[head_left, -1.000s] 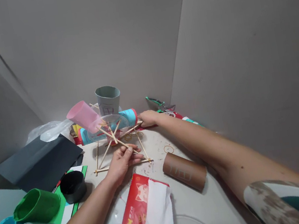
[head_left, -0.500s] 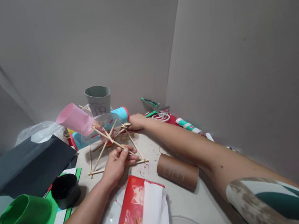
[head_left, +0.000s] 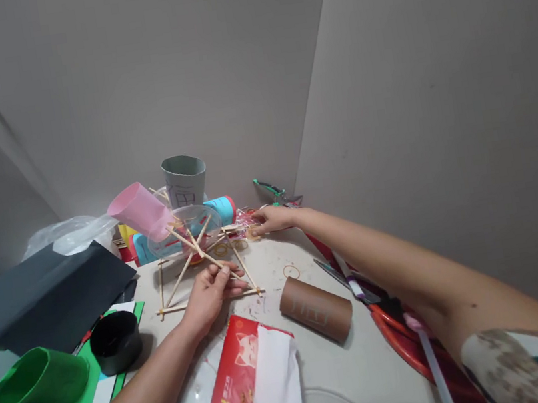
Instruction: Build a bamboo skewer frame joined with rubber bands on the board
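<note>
A frame of thin wooden sticks [head_left: 176, 286], bound with rubber bands at its corners, stands on the table. My left hand [head_left: 214, 290] is closed around one slanting stick of it, thumb on top. Beyond the frame's right end, my right hand [head_left: 275, 218] reaches to a clear crinkled packet [head_left: 245, 220] with red on it. Its thumb and fingers are apart at the packet, and nothing held shows between them. Several rubber bands [head_left: 238, 245] lie just left of that hand. A clear round plastic disc [head_left: 205, 216] and a pink paper cup [head_left: 139, 209] sit at the frame's top.
A brown paper tube [head_left: 315, 309] and a red tissue pack [head_left: 237, 364] lie in front. On the left are a black round container [head_left: 115, 342], a green paper cup [head_left: 38, 383] and a dark folded board [head_left: 44, 289]. Green-handled pliers [head_left: 270, 188] lie behind, near the wall.
My right hand has drawn back to the right from the frame's far corner, and the packet now shows. My left hand keeps its hold on the stick. The view has shifted slightly.
</note>
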A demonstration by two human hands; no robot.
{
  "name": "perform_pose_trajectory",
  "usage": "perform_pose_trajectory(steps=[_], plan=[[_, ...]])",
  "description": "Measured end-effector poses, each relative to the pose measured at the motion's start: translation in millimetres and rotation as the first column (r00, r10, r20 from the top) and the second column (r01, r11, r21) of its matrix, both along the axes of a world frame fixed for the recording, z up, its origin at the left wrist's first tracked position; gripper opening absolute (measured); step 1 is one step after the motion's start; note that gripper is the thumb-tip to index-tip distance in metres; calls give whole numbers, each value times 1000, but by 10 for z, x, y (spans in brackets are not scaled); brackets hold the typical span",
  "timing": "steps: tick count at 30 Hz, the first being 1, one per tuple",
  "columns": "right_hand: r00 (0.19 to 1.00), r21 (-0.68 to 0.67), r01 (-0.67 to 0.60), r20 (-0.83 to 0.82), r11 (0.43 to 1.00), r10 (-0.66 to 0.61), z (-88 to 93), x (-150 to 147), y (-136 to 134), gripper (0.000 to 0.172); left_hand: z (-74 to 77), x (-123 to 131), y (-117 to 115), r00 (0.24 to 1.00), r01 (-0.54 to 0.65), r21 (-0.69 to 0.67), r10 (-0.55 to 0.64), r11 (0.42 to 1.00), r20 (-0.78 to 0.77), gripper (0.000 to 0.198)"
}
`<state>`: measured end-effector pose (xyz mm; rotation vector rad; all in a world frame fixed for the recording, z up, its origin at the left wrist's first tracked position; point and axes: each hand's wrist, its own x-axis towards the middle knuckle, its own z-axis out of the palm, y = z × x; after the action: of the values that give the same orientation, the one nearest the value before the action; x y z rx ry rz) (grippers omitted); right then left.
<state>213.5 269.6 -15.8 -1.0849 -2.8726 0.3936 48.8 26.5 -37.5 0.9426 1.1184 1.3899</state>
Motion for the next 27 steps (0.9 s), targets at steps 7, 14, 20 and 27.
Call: perform_pose_trajectory(steps=[7, 14, 20, 27], plan=[[997, 21, 9, -82, 1000, -8, -171, -458, 9, 23, 2, 2, -2, 1000, -1, -8, 1, 1000, -17, 41], [988, 0, -5, -152, 1000, 5, -224, -667, -53, 32, 14, 2, 7, 1000, 6, -8, -7, 1000, -13, 43], [990, 10, 50, -131, 999, -48, 62, -333, 31, 37, 24, 15, -6, 1000, 0, -15, 0, 1000, -5, 41], [892, 146, 425, 101, 893, -441, 146, 481, 332, 20, 21, 6, 3, 1000, 2, -15, -2, 1000, 8, 39]])
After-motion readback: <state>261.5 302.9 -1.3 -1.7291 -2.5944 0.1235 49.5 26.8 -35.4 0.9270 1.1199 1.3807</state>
